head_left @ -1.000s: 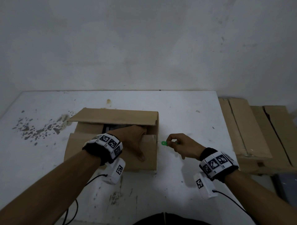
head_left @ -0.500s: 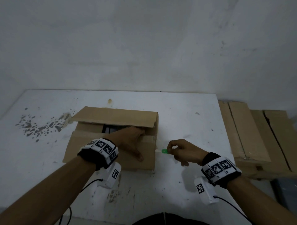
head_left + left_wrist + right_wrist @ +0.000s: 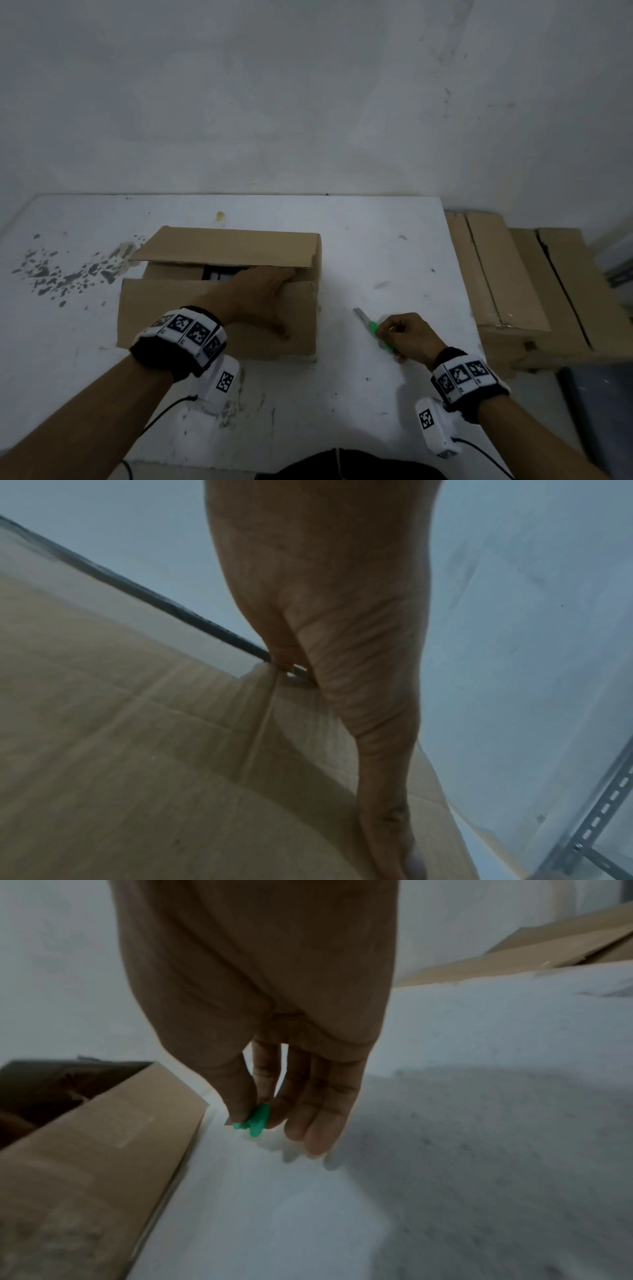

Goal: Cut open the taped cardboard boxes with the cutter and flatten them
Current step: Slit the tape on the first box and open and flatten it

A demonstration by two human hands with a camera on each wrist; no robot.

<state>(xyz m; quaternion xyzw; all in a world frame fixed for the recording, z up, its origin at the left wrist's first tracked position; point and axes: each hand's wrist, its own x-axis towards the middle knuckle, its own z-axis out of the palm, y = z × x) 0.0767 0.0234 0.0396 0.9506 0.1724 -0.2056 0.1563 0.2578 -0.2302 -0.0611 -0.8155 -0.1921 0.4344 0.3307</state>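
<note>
A brown cardboard box (image 3: 164,305) lies on the white table (image 3: 376,240), its two top flaps parted with a gap between them. My left hand (image 3: 270,298) grips the near flap: the fingers curl over its far edge into the gap and the thumb lies on top. In the left wrist view the thumb (image 3: 377,750) stretches along the cardboard (image 3: 137,750). To the right of the box, my right hand (image 3: 388,330) pinches a green cutter (image 3: 375,330) low over the table, its blade (image 3: 360,313) out and pointing away to the left. The right wrist view shows the cutter (image 3: 257,1121) between thumb and forefinger beside the box (image 3: 85,1150).
Flattened cardboard (image 3: 513,281) is stacked beyond the table's right edge, with a dark object (image 3: 599,411) in front of it. Something dark (image 3: 219,274) shows inside the box. Chipped paint (image 3: 61,270) marks the table's left part. A wall stands close behind.
My right hand has drawn the cutter away from the box's right end, to the right and toward me. The left hand keeps its hold on the near flap.
</note>
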